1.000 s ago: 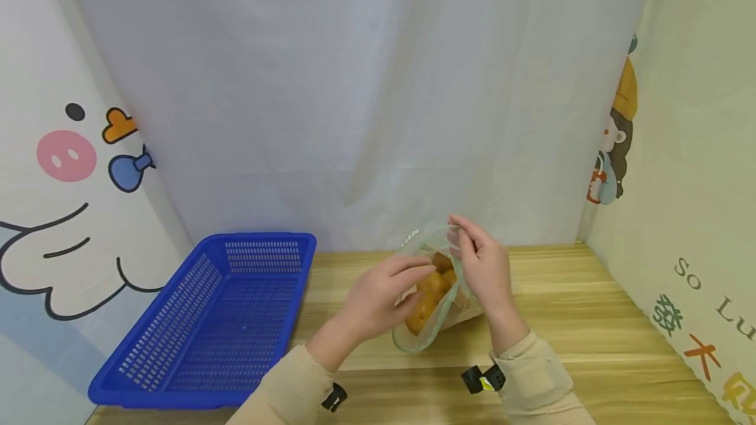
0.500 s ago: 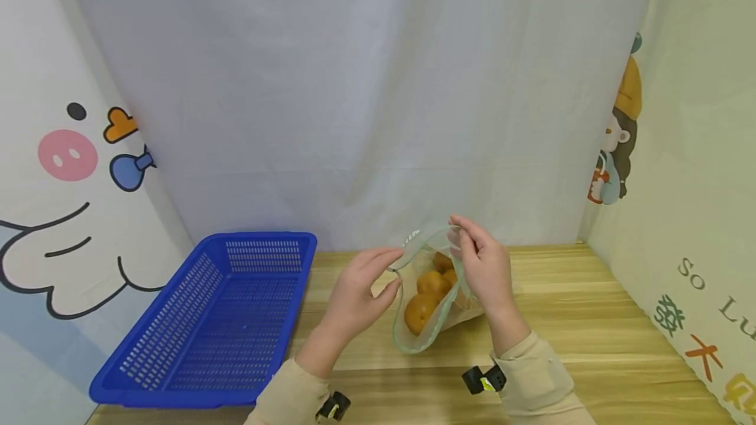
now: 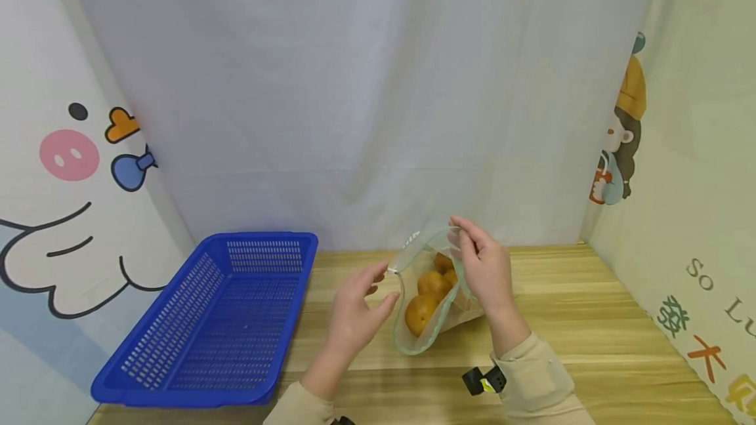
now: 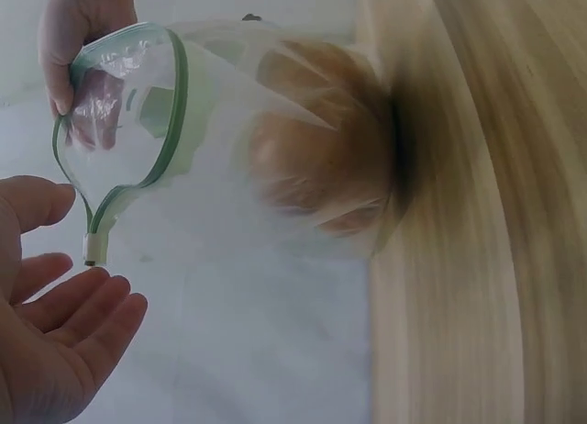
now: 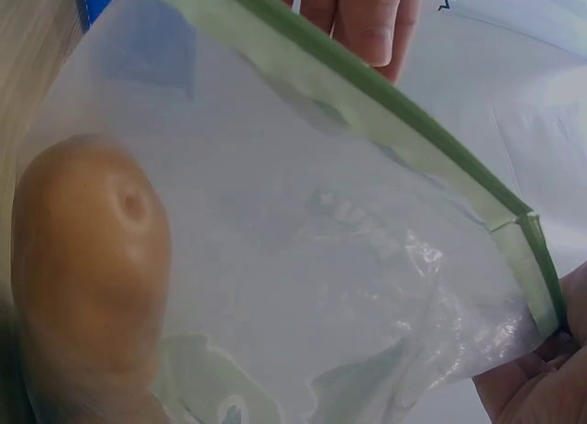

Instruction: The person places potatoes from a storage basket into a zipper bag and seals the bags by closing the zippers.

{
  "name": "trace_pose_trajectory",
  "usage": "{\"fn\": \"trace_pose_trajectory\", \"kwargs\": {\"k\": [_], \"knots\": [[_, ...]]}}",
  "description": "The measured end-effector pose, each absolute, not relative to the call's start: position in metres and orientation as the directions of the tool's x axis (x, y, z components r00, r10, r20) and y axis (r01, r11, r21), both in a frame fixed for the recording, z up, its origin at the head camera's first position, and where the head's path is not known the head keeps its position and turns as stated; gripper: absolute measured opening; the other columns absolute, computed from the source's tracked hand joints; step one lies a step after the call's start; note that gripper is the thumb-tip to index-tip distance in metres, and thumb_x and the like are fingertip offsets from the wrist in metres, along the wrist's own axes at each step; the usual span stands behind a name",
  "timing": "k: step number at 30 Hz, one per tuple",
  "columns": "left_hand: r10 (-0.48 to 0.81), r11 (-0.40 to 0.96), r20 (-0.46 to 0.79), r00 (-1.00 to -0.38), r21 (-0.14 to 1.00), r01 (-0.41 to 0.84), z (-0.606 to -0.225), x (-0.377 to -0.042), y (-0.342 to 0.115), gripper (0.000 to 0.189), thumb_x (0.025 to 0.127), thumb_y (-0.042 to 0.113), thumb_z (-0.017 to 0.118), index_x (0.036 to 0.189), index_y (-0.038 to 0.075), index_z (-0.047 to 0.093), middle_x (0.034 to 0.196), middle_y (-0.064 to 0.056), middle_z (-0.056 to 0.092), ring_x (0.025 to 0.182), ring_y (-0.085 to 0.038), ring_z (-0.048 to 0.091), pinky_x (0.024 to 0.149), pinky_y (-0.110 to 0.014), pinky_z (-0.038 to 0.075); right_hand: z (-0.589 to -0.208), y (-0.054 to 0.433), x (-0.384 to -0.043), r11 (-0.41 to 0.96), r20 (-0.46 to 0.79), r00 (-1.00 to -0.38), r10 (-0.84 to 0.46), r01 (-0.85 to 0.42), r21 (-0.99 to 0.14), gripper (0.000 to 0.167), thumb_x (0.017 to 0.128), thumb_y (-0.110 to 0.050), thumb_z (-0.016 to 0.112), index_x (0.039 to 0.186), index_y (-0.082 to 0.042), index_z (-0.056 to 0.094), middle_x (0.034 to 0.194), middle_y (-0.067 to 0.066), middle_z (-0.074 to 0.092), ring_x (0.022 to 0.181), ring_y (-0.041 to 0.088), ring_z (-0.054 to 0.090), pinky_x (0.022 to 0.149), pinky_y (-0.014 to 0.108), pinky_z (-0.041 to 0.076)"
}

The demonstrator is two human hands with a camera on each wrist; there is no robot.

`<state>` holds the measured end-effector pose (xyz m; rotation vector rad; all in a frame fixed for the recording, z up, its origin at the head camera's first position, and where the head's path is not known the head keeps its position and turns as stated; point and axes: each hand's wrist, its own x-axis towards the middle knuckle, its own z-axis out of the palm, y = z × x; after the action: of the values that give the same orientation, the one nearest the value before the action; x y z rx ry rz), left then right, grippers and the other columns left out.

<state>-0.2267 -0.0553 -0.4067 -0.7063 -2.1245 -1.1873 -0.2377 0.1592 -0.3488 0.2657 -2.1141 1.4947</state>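
Observation:
A clear zip bag (image 3: 463, 310) with a green zipper edge stands on the table, its mouth spread wide. Several oranges (image 3: 420, 313) lie in its lower part. My right hand (image 3: 489, 271) grips the far right side of the bag's rim between thumb and fingers. Just off the left corner of the mouth is my left hand (image 3: 353, 317), thumb and fingers apart and nothing held. In the left wrist view, its fingertips sit close by the white zipper slider (image 4: 94, 248). An orange (image 5: 92, 268) shows large through the plastic in the right wrist view.
On the left of the wooden table (image 3: 590, 346) stands a blue perforated basket (image 3: 236, 340) with nothing in it. A pale curtain (image 3: 354, 103) hangs behind the table. Printed cloth panels (image 3: 697, 182) flank both sides.
My left hand has withdrawn from over the bag's mouth to the left of its rim, uncovering the oranges. The right hand keeps its grip in the same place.

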Motion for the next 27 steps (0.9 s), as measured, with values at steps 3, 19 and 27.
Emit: {"fn": "trace_pose_trajectory", "kwargs": {"k": [3, 19, 27], "knots": [[0.116, 0.442, 0.641, -0.759, 0.651, 0.617, -0.410, -0.221, -0.051, 0.051, 0.080, 0.002, 0.081, 0.126, -0.004, 0.061, 0.113, -0.017, 0.068, 0.100, -0.030, 0.068, 0.079, -0.035, 0.058, -0.349, 0.160, -0.237, 0.370, 0.524, -0.839, 0.143, -0.446, -0.815, 0.032, 0.105, -0.007, 0.047, 0.132, -0.002, 0.062, 0.124, 0.014, 0.066, 0.106, 0.028, 0.068, 0.080, 0.036, 0.058], [0.104, 0.290, 0.395, -0.913, 0.866, 0.408, -0.418, -0.227, -0.043, 0.012, 0.089, -0.009, 0.063, 0.099, -0.011, 0.070, 0.085, -0.018, 0.072, 0.071, -0.025, 0.072, 0.060, -0.021, 0.057, -0.347, 0.167, -0.235, 0.374, 0.527, -0.839, 0.138, -0.449, -0.812, 0.031, 0.105, -0.007, 0.047, 0.131, -0.001, 0.063, 0.123, 0.016, 0.067, 0.104, 0.030, 0.068, 0.075, 0.035, 0.059], [0.024, 0.228, 0.369, -0.929, 0.903, 0.364, -0.367, -0.262, -0.056, 0.018, 0.091, -0.008, 0.058, 0.104, -0.014, 0.069, 0.088, -0.024, 0.071, 0.073, -0.030, 0.073, 0.061, -0.026, 0.058, -0.335, 0.173, -0.232, 0.377, 0.571, -0.812, 0.120, -0.494, -0.783, 0.031, 0.105, -0.009, 0.046, 0.130, 0.001, 0.063, 0.123, 0.020, 0.066, 0.106, 0.031, 0.068, 0.077, 0.030, 0.057]]}}
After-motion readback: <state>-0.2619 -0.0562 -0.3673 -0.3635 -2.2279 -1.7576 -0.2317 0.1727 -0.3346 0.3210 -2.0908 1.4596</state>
